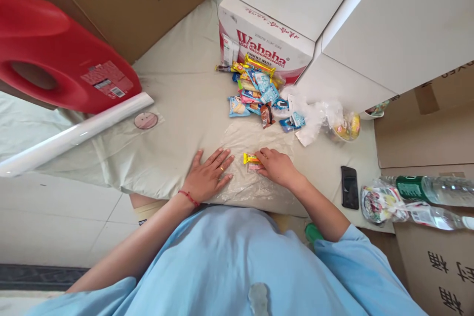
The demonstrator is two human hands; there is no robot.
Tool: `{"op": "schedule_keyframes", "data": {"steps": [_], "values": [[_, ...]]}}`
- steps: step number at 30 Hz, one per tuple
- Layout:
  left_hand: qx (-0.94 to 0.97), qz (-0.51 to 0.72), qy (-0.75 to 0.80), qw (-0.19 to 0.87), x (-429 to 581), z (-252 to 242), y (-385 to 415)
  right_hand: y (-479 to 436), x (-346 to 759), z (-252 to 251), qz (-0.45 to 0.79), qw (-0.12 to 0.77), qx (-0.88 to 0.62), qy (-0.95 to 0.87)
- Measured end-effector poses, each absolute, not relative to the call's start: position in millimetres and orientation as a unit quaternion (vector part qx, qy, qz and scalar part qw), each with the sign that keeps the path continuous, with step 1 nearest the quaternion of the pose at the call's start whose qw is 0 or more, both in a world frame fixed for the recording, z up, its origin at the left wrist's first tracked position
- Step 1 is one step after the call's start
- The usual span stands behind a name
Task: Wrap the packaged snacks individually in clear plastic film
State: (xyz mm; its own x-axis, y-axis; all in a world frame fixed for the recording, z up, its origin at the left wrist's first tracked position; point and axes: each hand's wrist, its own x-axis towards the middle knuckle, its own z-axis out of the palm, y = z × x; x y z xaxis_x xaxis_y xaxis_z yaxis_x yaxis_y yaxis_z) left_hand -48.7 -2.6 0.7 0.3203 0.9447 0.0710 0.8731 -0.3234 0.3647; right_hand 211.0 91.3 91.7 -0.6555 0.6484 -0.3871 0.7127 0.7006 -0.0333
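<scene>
My left hand (208, 177) lies flat with its fingers spread, pressing near the left edge of a clear plastic sheet (240, 190) on the cloth-covered table. My right hand (276, 165) has its fingers curled over the right end of a yellow snack packet (251, 158). A small pinkish packet (254, 167) lies just below it, partly under the fingertips. Beyond the hands is a pile of wrapped snacks (255, 90) in blue, yellow and brown wrappers. Thin crumpled plastic (313, 118) lies to the right of the pile.
Behind the snacks stands a Wahaha water carton (264, 44). At left are a big red jug (66, 54), a roll of clear film (79, 133) and a round pinkish disc (145, 120). A phone (349, 187) and plastic bottles (437, 190) lie at right.
</scene>
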Motion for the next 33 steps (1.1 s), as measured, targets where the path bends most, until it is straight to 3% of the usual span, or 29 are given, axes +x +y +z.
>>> {"op": "schedule_keyframes", "data": {"steps": [17,26,33], "values": [[0.809,0.096,0.563,0.134,-49.4,3.9,-3.0,117.1,227.1,97.9,-0.152,0.166,0.440,0.869],[0.814,0.118,0.551,0.145,-56.0,2.1,-2.8,108.5,194.9,93.3,-0.131,0.153,0.405,0.892],[0.830,0.148,0.505,0.186,-85.8,11.7,-18.3,87.2,248.0,102.4,-0.208,0.012,0.405,0.890]]}}
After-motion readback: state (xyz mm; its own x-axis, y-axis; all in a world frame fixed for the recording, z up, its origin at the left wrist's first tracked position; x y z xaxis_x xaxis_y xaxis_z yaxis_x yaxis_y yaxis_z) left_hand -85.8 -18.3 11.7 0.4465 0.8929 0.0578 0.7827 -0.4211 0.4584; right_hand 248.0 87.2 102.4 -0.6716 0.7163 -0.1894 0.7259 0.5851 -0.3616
